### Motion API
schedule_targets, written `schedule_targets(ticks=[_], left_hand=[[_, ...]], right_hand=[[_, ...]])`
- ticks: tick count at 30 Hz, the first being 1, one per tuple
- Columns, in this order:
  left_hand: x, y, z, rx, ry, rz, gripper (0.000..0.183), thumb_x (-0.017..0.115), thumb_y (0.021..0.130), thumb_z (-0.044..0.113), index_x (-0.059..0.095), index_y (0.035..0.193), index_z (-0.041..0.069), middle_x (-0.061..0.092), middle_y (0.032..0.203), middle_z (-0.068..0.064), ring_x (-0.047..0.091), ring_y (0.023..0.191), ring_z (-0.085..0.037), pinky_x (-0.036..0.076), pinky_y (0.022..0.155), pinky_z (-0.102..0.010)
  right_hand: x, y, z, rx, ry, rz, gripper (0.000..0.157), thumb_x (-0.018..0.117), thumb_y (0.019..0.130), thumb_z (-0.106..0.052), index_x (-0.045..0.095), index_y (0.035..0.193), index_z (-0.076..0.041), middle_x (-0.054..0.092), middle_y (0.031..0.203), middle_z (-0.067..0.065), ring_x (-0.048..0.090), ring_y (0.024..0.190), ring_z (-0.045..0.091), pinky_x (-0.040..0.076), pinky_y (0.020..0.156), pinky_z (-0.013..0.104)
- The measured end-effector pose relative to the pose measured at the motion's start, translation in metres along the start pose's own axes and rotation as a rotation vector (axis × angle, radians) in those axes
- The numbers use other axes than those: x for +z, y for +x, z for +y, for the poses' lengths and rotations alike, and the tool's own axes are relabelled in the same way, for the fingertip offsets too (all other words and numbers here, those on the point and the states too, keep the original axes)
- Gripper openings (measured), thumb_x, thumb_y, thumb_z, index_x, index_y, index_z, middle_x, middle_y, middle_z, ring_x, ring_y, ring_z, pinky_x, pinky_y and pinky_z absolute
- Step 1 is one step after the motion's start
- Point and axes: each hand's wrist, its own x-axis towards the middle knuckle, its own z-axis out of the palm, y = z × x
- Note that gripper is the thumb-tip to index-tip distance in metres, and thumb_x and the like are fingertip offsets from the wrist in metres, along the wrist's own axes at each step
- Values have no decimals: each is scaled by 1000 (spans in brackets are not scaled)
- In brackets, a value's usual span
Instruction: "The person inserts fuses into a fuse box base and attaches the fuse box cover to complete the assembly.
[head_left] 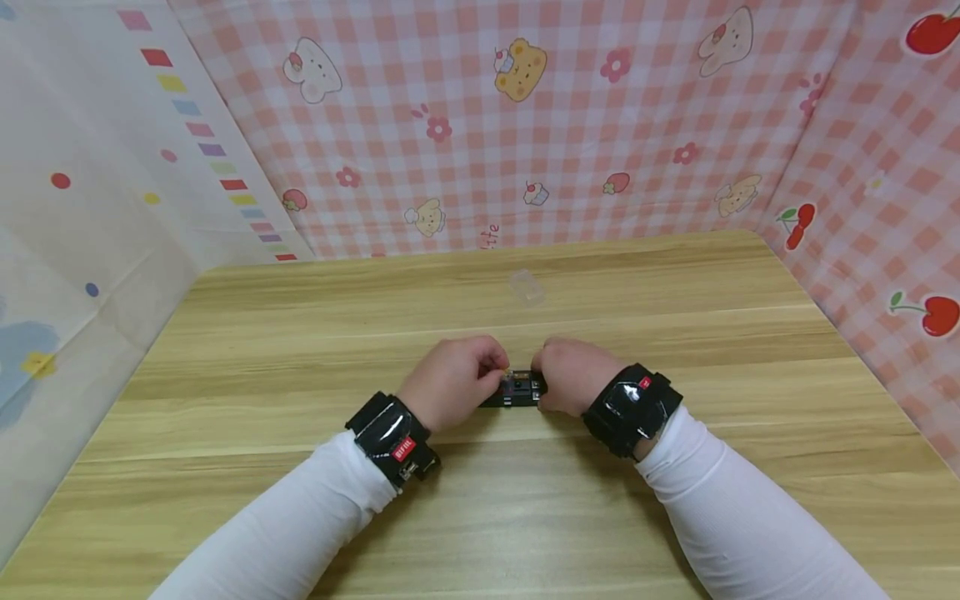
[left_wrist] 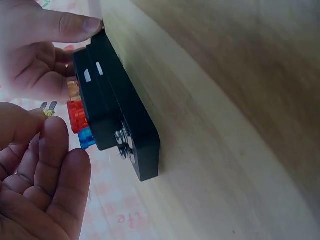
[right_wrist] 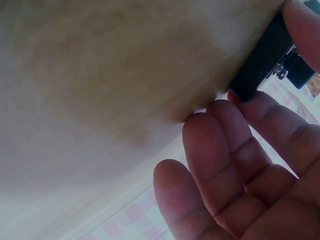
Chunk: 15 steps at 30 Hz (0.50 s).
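Observation:
A black fuse block point(head_left: 521, 399) lies on the table in front of me, between my two hands. My right hand point(head_left: 577, 377) grips its right end, thumb on one side and a fingertip on the other. My left hand point(head_left: 453, 382) pinches a small yellow blade fuse point(left_wrist: 48, 113) by its body, both metal prongs showing, apart from the block. In the left wrist view, an amber fuse point(left_wrist: 73, 90), a red fuse point(left_wrist: 77, 116) and a blue fuse point(left_wrist: 86, 137) sit in the block. Metal screws point(left_wrist: 121, 137) show at its near end.
Behind the hands, a small clear plastic piece point(head_left: 528, 287) lies on the wooden table point(head_left: 337, 333). A pink checked cloth point(head_left: 465, 158) hangs along the table's back edge, with more patterned cloth at both sides.

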Motion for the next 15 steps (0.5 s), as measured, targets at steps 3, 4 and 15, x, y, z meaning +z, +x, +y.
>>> schedule_targets(ticks=[3,4,15], left_hand=[[2,0,1,13,12,-10,5,65,87,16,64,91,19,62,82,11,53,72,-2,48,67,-25],[3,0,1,15,12,-14,5,65,87,16,64,91,19,62,82,11,53,72,-2,48,67,-26],[7,1,5,34,39,-34,5,65,87,16,65,90,20,61,80,12,52,68,-2,47,64,-24]], right_hand=[[0,0,0,-9,-4,13,16,78,64,-15,64,72,-14,54,74,1,48,61,15,42,54,30],[0,0,0,-11,-6,16,16,77,64,-15,63,71,-14,54,74,1,48,61,15,42,54,30],[0,-1,1,-27,-12,27,16,77,64,-15,62,70,-15,54,74,0,48,62,14,43,55,30]])
